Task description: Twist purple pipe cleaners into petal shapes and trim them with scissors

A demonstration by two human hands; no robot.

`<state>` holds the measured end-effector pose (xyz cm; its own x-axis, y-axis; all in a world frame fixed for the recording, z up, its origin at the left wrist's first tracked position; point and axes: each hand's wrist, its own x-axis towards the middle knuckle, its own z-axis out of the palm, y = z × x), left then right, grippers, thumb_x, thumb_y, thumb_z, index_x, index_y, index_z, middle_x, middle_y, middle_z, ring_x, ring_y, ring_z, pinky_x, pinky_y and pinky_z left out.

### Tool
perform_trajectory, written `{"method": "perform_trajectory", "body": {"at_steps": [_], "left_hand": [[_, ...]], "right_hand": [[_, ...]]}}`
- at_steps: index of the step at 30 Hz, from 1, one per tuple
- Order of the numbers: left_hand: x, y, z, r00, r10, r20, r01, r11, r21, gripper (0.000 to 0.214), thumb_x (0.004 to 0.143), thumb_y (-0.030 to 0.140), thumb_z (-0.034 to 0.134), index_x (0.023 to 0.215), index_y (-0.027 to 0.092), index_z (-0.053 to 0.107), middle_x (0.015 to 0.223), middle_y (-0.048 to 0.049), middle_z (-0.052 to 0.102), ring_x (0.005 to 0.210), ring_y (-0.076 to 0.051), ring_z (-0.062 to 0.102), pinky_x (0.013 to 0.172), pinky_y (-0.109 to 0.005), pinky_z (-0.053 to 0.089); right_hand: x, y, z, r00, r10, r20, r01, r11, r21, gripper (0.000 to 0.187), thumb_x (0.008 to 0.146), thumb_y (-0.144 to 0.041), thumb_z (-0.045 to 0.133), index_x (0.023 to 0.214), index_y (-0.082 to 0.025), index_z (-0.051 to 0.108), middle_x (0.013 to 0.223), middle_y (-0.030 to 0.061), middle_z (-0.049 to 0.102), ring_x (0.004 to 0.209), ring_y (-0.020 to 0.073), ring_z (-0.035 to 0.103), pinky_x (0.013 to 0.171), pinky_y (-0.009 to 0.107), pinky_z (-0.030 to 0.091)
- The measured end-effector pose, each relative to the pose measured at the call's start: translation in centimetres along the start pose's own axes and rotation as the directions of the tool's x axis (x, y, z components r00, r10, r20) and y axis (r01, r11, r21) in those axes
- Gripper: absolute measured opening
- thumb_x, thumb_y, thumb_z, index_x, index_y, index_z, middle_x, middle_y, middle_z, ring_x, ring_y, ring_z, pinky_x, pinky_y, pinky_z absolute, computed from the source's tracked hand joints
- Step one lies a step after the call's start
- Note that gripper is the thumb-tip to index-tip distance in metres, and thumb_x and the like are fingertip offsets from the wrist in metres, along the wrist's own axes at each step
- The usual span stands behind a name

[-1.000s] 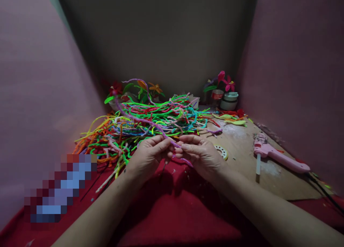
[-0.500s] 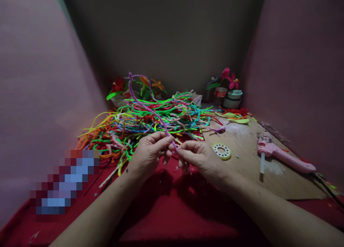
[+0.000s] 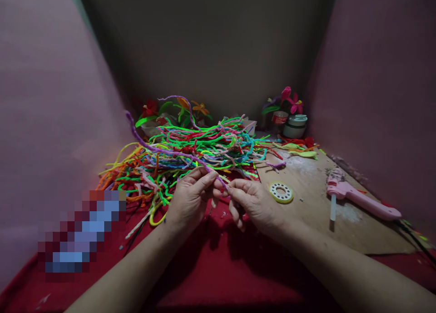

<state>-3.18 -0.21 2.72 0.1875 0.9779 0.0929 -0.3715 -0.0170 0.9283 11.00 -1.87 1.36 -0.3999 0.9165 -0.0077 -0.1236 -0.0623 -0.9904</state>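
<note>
Head view: the left hand (image 3: 190, 197) pinches a purple fuzzy stem (image 3: 184, 155) between thumb and fingers; the right hand (image 3: 254, 201), thumb and forefinger closed, pinches its near end. The stem's free length extends over a multicoloured pile (image 3: 204, 133).

Purple stem (image 3: 170, 153), red cloth (image 3: 221, 281), pink glue gun (image 3: 364, 200)

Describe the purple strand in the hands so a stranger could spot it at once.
Find the big multicoloured pile of fuzzy strands, then the left hand and right hand in front of it. The purple strand runs from between them up and leftward over the pile. Unlike its neighbours, it is pinched in both hands.
</note>
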Motion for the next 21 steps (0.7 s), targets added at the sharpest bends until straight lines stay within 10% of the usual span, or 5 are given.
{"method": "perform_trajectory", "body": {"at_steps": [12,16,21], "left_hand": [[1.6,2.5,-2.5,0.992,0.006,-0.128,-0.037,0.970,-0.242,0.005,0.076,0.009,0.056,0.073,0.014,0.054,0.061,0.0004,0.058,0.039,-0.001,0.043,0.037,-0.009,0.035],[2.0,3.4,-3.0,0.968,0.122,-0.219,-0.166,0.967,-0.196,0.009,0.079,0.008,0.051,0.073,0.014,0.054,0.061,-0.0009,0.060,0.042,-0.004,0.049,0.037,-0.010,0.038],[1.9,3.1,-2.2,0.945,0.079,-0.317,-0.171,0.947,-0.273,0.015,0.081,0.004,0.045,0.073,0.012,0.054,0.071,-0.0043,0.065,0.057,-0.008,0.062,0.045,-0.013,0.047]], "right_hand": [[-0.4,1.0,0.3,0.996,-0.075,0.045,0.083,0.979,-0.189,0.019,0.080,-0.028,0.050,0.075,-0.013,0.061,0.043,-0.0087,0.030,0.038,0.0037,0.023,0.037,0.018,0.014],[-0.1,0.1,-0.9,0.999,-0.041,0.036,0.031,0.970,0.240,0.019,0.077,-0.030,0.056,0.082,-0.013,0.063,0.040,-0.0093,0.032,0.034,0.0035,0.023,0.034,0.017,0.018],[0.4,-0.1,-2.2,0.997,-0.057,-0.057,0.080,0.647,0.758,0.039,0.070,-0.033,0.064,0.102,-0.012,0.059,0.074,0.0032,0.061,0.065,0.0116,0.056,0.065,0.026,0.048]]}}
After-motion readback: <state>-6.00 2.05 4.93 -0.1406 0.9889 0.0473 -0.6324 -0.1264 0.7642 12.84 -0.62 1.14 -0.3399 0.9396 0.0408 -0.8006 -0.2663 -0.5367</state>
